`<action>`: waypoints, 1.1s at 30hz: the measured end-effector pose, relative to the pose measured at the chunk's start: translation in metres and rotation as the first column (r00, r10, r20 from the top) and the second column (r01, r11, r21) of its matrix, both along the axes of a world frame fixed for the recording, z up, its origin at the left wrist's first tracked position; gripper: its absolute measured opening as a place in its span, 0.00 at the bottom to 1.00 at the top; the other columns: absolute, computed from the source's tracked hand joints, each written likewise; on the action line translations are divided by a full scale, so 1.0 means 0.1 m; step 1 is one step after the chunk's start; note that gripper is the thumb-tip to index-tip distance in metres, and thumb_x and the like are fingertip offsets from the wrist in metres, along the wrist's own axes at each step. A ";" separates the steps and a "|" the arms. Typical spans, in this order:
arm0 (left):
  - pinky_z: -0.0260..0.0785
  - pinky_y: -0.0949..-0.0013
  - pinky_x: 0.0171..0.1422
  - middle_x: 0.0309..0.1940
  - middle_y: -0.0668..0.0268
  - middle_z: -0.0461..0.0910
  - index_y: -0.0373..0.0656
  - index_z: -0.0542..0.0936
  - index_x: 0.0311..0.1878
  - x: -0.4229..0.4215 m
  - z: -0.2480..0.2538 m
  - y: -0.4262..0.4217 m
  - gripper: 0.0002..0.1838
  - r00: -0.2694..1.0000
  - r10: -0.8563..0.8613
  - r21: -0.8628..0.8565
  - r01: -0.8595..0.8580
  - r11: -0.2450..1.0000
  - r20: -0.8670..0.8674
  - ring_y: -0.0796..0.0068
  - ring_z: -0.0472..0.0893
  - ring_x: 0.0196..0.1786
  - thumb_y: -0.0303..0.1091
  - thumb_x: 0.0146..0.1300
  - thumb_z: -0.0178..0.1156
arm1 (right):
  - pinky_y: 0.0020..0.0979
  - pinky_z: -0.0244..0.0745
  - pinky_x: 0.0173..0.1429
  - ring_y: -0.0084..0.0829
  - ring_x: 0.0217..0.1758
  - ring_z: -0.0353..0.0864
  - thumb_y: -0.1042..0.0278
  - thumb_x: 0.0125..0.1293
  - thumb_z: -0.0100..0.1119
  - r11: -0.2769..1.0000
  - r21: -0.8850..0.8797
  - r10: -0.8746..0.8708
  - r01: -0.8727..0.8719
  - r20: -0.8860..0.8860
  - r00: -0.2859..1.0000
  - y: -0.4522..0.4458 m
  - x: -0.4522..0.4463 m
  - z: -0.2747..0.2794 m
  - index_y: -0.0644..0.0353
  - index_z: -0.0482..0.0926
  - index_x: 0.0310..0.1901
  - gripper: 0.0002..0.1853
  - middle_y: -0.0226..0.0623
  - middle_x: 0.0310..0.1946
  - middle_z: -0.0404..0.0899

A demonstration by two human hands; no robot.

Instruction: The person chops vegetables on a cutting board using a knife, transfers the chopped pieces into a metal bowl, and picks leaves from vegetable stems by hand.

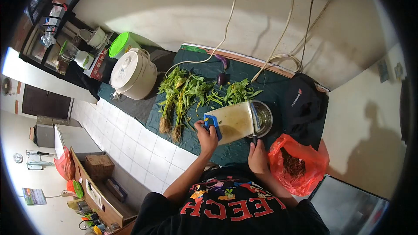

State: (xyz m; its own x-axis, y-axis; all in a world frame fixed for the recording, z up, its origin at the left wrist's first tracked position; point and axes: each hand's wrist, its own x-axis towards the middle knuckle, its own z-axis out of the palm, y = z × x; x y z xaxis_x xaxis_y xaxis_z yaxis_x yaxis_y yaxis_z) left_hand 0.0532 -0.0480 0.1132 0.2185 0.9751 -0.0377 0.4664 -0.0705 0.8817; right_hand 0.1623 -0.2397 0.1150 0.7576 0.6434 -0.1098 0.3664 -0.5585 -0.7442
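My left hand (207, 137) is closed around the blue-edged handle of a pale cutting board (230, 124). In my right hand (258, 156) is a knife (255, 139), gripped by its dark handle. Its blade lies along the board's right edge. The board's right end is over or against a shiny metal bowl (267, 122); exact contact cannot be made out. Cut leafy greens (237, 93) lie just beyond the board. Left of them are bunches of leafy stems with roots (176, 100). A purple eggplant (223, 78) rests farther back.
A red plastic bag (300, 165) with brown scraps hangs open at my right. A black cap (300, 100) lies on the right side of the green-covered table. A white rice cooker (133, 74) stands at left. Cables (285, 56) run down the wall to the table.
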 end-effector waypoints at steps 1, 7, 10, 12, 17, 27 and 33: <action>0.67 0.58 0.29 0.22 0.58 0.73 0.38 0.61 0.53 0.01 -0.01 0.00 0.18 1.000 -0.005 0.003 0.005 1.000 -0.002 0.63 0.75 0.22 0.27 0.63 0.55 | 0.51 0.72 0.53 0.64 0.50 0.76 0.62 0.78 0.46 1.000 0.003 -0.005 0.005 -0.002 1.000 0.01 -0.03 0.06 0.71 0.69 0.52 0.16 0.63 0.45 0.76; 0.70 0.60 0.31 0.23 0.57 0.74 0.37 0.61 0.54 0.07 0.02 -0.03 0.19 0.998 -0.060 0.059 0.059 0.996 0.005 0.64 0.77 0.25 0.27 0.64 0.55 | 0.52 0.73 0.53 0.62 0.50 0.77 0.59 0.77 0.48 0.917 0.154 0.386 -0.367 -0.116 0.915 0.08 -0.20 0.24 0.69 0.70 0.54 0.19 0.60 0.48 0.76; 0.66 0.66 0.27 0.25 0.63 0.71 0.40 0.61 0.53 0.08 0.01 -0.04 0.18 0.996 -0.077 0.036 0.075 0.997 0.050 0.75 0.73 0.24 0.26 0.64 0.55 | 0.52 0.73 0.53 0.62 0.50 0.77 0.59 0.77 0.47 0.942 0.145 0.320 -0.302 -0.116 0.940 0.07 -0.28 0.11 0.70 0.71 0.53 0.18 0.61 0.47 0.76; 0.65 0.69 0.26 0.25 0.65 0.71 0.40 0.61 0.53 0.07 0.01 -0.05 0.17 0.991 -0.058 -0.056 0.065 0.996 0.124 0.77 0.72 0.24 0.25 0.65 0.55 | 0.53 0.73 0.52 0.62 0.50 0.77 0.60 0.77 0.47 0.966 0.097 0.250 -0.240 -0.111 0.962 0.06 -0.25 0.03 0.70 0.71 0.51 0.17 0.61 0.46 0.76; 0.66 0.66 0.24 0.21 0.65 0.71 0.39 0.61 0.54 -0.06 -0.06 0.01 0.18 0.993 -0.051 -0.040 0.056 0.998 0.104 0.73 0.73 0.20 0.25 0.63 0.54 | 0.54 0.71 0.48 0.64 0.46 0.77 0.61 0.77 0.48 0.997 -0.071 -0.017 0.011 -0.084 0.996 -0.07 0.08 -0.10 0.67 0.72 0.45 0.14 0.62 0.38 0.78; 0.63 0.69 0.24 0.22 0.67 0.71 0.41 0.60 0.54 -0.15 -0.07 0.05 0.18 0.978 -0.046 -0.059 0.059 0.996 0.205 0.78 0.71 0.20 0.26 0.64 0.55 | 0.50 0.73 0.54 0.61 0.50 0.79 0.60 0.75 0.52 0.997 -0.053 -0.047 0.049 0.029 0.998 -0.15 0.20 -0.01 0.71 0.74 0.55 0.20 0.61 0.46 0.79; 0.63 0.71 0.24 0.22 0.68 0.71 0.42 0.61 0.53 -0.17 -0.08 0.04 0.17 0.990 -0.032 -0.115 0.048 0.992 0.135 0.80 0.71 0.21 0.24 0.64 0.55 | 0.50 0.74 0.55 0.61 0.51 0.79 0.59 0.75 0.52 0.986 0.015 -0.169 0.169 0.086 0.982 -0.15 0.04 -0.05 0.72 0.75 0.53 0.20 0.62 0.45 0.80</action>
State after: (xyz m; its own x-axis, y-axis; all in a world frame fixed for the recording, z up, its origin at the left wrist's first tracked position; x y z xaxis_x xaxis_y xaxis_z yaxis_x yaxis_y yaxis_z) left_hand 0.0365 -0.0441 0.1050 0.2680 0.9560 -0.1195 0.3434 0.0212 0.9390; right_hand 0.1663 -0.2547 0.1100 0.8620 0.5058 -0.0344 0.3305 -0.6121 -0.7185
